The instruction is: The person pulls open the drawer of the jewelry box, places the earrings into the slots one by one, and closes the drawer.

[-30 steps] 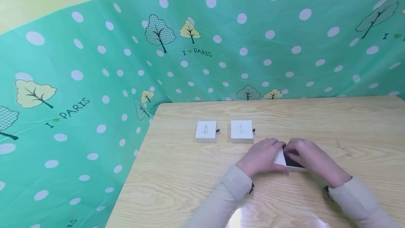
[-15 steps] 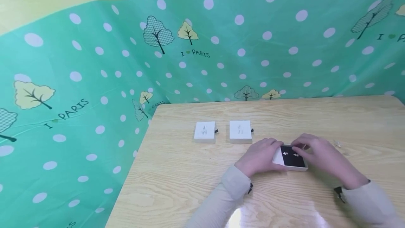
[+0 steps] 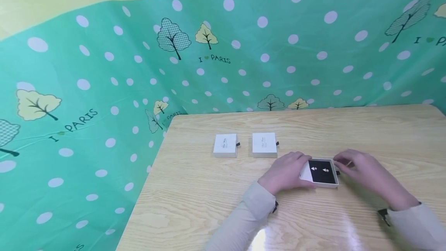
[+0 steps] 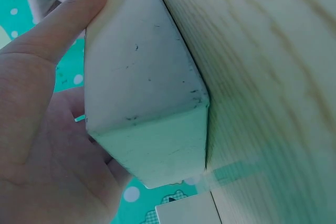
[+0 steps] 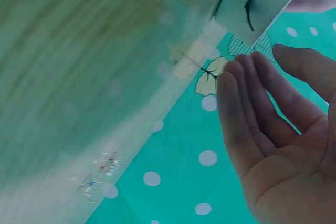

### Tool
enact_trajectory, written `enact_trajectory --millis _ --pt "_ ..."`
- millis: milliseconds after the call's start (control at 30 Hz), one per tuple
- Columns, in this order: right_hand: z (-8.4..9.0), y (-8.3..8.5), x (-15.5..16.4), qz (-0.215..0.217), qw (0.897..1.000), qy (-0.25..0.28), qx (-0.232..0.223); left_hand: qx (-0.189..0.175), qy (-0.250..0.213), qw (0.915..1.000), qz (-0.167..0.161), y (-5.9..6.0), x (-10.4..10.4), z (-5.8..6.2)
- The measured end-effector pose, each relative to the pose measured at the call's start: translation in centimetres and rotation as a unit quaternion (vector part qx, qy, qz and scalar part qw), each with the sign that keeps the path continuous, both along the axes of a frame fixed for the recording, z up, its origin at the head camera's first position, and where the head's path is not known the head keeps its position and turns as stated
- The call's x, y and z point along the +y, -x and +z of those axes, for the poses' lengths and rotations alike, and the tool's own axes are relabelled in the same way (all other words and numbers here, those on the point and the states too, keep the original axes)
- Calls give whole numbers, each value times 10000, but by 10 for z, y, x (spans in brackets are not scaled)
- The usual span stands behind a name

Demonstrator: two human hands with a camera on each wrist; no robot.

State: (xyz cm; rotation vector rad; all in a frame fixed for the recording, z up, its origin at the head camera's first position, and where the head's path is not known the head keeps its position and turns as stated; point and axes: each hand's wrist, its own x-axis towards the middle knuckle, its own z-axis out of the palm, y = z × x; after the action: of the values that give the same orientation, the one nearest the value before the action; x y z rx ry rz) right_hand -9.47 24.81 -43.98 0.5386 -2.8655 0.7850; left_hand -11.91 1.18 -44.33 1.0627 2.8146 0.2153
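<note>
A white slide-out jewelry box (image 3: 305,175) lies on the table with its drawer pulled partway out to the right. Two small shiny earrings (image 3: 325,170) sit on the black pad (image 3: 322,178) in the drawer. My left hand (image 3: 287,171) grips the sleeve from the left, thumb (image 4: 73,17) along its near side in the left wrist view. Beside the drawer's right end is my right hand (image 3: 362,169), fingers loosely bent and nothing between them. In the right wrist view, its fingertips (image 5: 257,59) are just off the box end, where a black ribbon tab (image 5: 249,14) shows.
Two closed white boxes with black tabs, a left one (image 3: 225,145) and a right one (image 3: 264,145), stand farther back on the wooden table (image 3: 195,200). Small sparkly pieces (image 5: 107,163) lie near the table's far edge in the right wrist view. A green dotted cloth (image 3: 216,84) hangs behind.
My right hand has lifted off the black pad and moved right, past the drawer's end, uncovering the two earrings. The left hand keeps its grip on the box.
</note>
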Motion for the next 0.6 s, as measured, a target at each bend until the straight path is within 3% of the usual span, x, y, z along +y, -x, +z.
enact_trajectory --millis 267,600 --pt "-6 -2 5 133 9968 -146 -778 -70 43 10000 35 -1 1 2" --pt "-8 -4 4 325 9943 -113 -1010 -98 29 9999 58 -1 1 2"
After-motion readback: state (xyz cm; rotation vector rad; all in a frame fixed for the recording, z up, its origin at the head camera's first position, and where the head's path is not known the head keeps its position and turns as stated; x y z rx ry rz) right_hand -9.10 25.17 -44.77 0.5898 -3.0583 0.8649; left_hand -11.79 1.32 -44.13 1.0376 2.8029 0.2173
